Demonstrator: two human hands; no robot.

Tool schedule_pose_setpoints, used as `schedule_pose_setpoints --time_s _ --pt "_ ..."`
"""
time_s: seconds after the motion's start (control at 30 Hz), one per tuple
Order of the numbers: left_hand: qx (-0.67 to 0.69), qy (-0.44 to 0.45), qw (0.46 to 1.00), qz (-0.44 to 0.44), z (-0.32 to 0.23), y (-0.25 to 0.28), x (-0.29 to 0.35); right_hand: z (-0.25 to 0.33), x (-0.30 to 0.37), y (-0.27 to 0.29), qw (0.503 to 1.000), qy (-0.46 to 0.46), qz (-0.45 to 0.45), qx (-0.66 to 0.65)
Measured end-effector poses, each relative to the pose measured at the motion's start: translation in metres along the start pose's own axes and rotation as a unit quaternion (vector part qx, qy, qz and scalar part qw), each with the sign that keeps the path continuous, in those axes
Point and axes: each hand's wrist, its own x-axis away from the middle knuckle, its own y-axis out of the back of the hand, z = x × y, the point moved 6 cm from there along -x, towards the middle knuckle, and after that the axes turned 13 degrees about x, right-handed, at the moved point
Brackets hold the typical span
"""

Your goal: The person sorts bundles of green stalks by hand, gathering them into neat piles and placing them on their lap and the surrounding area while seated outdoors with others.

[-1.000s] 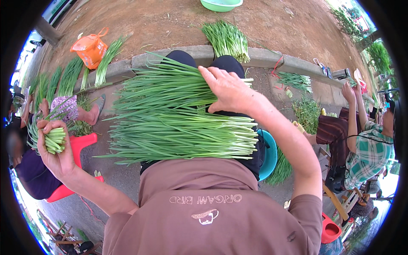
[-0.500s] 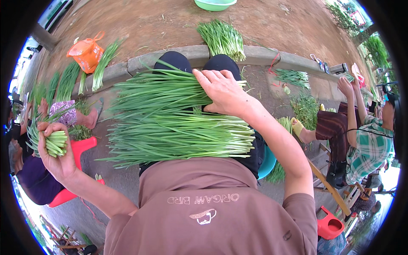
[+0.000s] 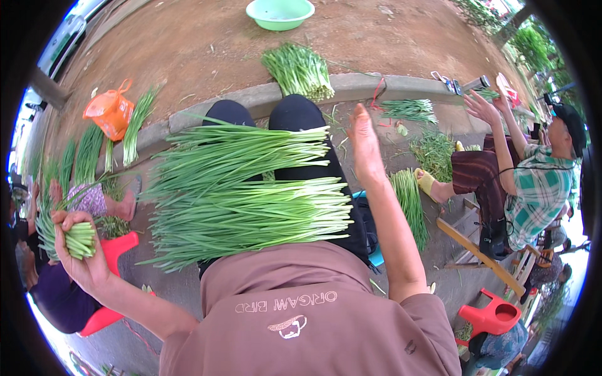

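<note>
Two layers of long green garlic chives lie across my dark-trousered lap, a farther bundle (image 3: 244, 152) over the thighs and a nearer bundle (image 3: 263, 213) against my brown shirt. Their pale cut ends point right and their leaf tips left. Out at the left, my left hand (image 3: 86, 266) is closed round a small bunch of garlic chives (image 3: 80, 240), cut ends facing me. My right hand (image 3: 365, 141) is raised just right of the bundles' cut ends, seen edge-on, fingers stretched and nothing in it.
Beyond my knees, a chive pile (image 3: 300, 72) rests at the stone curb (image 3: 357, 86), and a green basin (image 3: 280, 14) sits on the dirt. An orange bag (image 3: 111, 111) stands left. Co-workers sit on both sides, one in a checked shirt (image 3: 539, 191). A red stool (image 3: 492, 313) is lower right.
My right hand has lifted off the farther bundle and moved right, away from it. My left hand still grips its bunch. The whole view has shifted slightly.
</note>
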Motion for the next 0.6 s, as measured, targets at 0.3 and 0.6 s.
schedule_pose_setpoints --time_s 0.3,0.6 --pt "-0.004 0.007 1.0 -0.013 0.006 -0.002 0.0 0.022 -0.005 -0.031 0.986 0.093 0.112 0.078" --pt "0.003 0.024 1.0 -0.008 0.024 -0.015 -0.004 0.085 0.035 -0.071 0.76 0.374 0.157 0.508"
